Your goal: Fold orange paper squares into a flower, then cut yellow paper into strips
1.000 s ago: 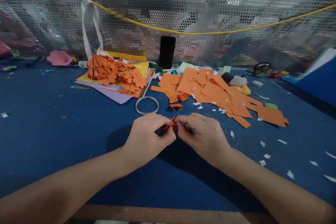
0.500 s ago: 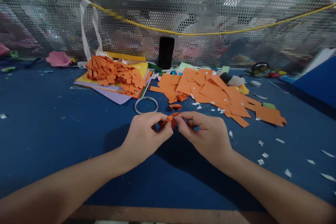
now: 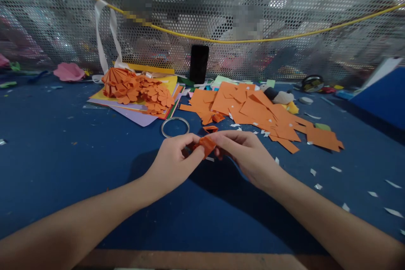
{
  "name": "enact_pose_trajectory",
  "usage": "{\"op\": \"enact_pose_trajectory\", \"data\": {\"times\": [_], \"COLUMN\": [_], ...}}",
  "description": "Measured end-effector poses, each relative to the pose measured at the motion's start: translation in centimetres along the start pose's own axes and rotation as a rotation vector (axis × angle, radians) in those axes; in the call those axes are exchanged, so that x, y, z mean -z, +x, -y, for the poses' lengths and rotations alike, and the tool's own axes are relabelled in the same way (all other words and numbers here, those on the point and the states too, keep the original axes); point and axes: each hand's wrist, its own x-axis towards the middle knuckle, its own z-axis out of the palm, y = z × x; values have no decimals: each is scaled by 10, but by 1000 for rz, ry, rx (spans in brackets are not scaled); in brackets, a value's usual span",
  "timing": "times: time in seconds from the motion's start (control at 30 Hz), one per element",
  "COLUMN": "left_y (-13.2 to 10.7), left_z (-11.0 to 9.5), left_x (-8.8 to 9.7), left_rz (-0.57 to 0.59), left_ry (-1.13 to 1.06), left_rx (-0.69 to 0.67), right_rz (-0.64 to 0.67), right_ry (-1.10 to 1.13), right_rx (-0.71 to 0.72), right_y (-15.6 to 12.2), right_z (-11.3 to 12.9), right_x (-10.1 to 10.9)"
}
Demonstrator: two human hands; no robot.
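Observation:
A small piece of folded orange paper [image 3: 208, 145] is pinched between my two hands above the blue table. My left hand [image 3: 177, 158] grips its left side between thumb and fingers. On the other side, my right hand [image 3: 248, 154] holds the paper's right edge, its thumb and forefinger closed on it. Just beyond my fingertips lies another small folded orange piece [image 3: 210, 129]. A roll of clear tape [image 3: 175, 127] rests flat near my left knuckles. Part of the held paper is hidden by my fingers.
Orange paper flowers [image 3: 155, 93] sit on stacked coloured sheets [image 3: 139, 118] at the back left. Cut orange sheets [image 3: 253, 107] spread to the right, with white scraps about. A black phone [image 3: 199, 64] leans against the perforated metal screen [image 3: 171, 8]. A blue box [image 3: 382, 93] stands far right.
The folded paper has turned in my fingers and shows a broader face. My right hand has shifted its grip, its fingers now more stretched. A white sliver shows beneath the paper.

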Motion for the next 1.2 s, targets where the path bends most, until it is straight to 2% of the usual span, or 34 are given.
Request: {"op": "enact_pose_trajectory", "data": {"times": [0.1,0.37,0.53,0.6,0.73,0.83,0.9,0.97,1.03,1.1,1.2], "left_y": [-1,-2,-1,1,6,11,14,17,18,19,17], "left_z": [-1,2,1,0,1,8,15,22,26,27,24], "left_x": [0,-1,1,3,9,14,17,18,20,21,20], "left_rz": [-2,39,-34,-28,36,-53,-129,-124,-68,-50,-82], "left_ry": [3,6,8,18,53,261,550,797,918,953,835], "left_rx": [-6,4,19,20,8,-2,-36,-80,-123,-151,-134], "right_rz": [36,16,48,61,-35,-143,-82,46,101,42,-45], "right_ry": [32,-15,16,2,-24,-7,-64,-242,-485,-669,-747], "right_rx": [-8,-6,-10,-2,4,-3,-3,46,185,344,462], "right_y": [-1,-2,-2,-2,1,4,5,3,1,-1,-2], "right_z": [-2,-1,-3,-3,-5,-6,-6,-6,-6,-6,-5], "right_x": [0,-2,-2,-2,0,3,6,7,7,5,4]}}
